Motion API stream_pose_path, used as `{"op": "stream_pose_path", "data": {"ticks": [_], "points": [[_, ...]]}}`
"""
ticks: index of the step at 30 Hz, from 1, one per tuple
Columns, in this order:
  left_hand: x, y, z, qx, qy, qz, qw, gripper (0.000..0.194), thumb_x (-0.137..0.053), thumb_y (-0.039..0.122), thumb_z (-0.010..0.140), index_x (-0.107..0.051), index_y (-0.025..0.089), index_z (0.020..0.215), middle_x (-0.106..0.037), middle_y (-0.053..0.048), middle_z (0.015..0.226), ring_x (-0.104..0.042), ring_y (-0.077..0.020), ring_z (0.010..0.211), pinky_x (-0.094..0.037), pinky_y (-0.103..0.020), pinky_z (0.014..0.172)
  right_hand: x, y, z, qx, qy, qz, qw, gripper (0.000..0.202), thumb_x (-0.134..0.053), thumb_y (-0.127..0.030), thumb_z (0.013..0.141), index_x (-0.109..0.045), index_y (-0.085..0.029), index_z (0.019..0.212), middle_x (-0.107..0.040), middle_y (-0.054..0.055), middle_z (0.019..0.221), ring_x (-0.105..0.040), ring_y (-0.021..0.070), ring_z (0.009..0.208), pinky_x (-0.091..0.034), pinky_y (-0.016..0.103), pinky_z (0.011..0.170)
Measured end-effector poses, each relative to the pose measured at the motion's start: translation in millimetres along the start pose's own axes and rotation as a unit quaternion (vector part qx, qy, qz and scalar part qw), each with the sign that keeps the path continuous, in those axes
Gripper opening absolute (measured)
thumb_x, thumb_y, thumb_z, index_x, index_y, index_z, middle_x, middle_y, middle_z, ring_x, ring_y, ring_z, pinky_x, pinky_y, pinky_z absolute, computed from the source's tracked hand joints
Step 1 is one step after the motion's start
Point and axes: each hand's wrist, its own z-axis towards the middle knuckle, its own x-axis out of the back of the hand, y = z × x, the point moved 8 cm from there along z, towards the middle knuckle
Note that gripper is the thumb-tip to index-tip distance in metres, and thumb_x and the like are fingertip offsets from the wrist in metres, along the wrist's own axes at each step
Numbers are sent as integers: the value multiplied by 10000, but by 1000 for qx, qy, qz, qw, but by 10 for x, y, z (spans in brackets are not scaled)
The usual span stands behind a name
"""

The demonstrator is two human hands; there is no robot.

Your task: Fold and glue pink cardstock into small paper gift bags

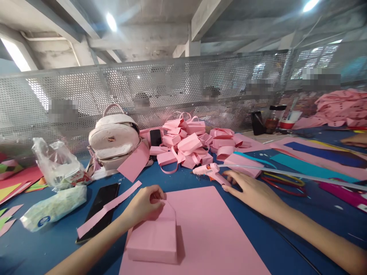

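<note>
My left hand [147, 202] is closed on the top flap of a small pink paper box [153, 240], its fingers curled at the flap's edge. The box lies on a large pink paper sheet [212, 233]. My right hand [243, 187] has its thumb and fingers around the handle end of a pink hot glue gun [208, 170]. That glue gun rests on its side just beyond the sheet, nozzle to the left, and a long clear glue stick [286, 176] extends from its back. Near my left hand, a pink paper strip [110, 208] crosses a black phone [100, 210].
Several folded pink paper pieces [187, 143] are heaped at the back beside a pale backpack [113, 137]. To the left are a tissue pack [54, 208] and a plastic bag [54, 164]. Coloured strips [312, 166] lie right. A perforated metal partition [177, 84] stands behind.
</note>
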Motion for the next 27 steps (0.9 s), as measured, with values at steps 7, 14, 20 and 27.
{"op": "stream_pose_path", "data": {"ticks": [7,14,20,27], "points": [[5,37,-6,-4,1,26,1000,17,-638,181,773,-629,191,762,-726,-4,836,-628,-165,772,-448,-248,709,149,-117,-503,19,-69,-19,997,246,-450,-371,962,-605,-260,807,-667,-6,697,-638,194,609,-400,265,557],[-134,251,-68,-19,-62,33,997,43,-650,161,791,-679,190,804,-739,8,857,-639,-146,782,-443,-224,694,71,-774,-558,132,-173,118,969,416,-377,-116,886,-628,-248,1191,-666,-18,668,-638,170,622,-437,260,648],[-198,339,-51,-37,-96,69,992,82,-699,114,757,-680,192,773,-690,25,803,-615,-138,754,-444,-222,698,-165,-1460,-487,262,-235,169,921,297,-427,-88,888,-674,-191,1017,-734,34,825,-679,178,737,-451,254,690],[-187,416,-49,-82,-99,146,981,206,-745,20,751,-757,226,738,-676,6,904,-616,-161,875,-411,-273,843,-522,-1503,-279,240,-184,293,907,275,-408,-93,927,-660,-192,976,-709,9,801,-583,132,622,-394,223,602]]}}
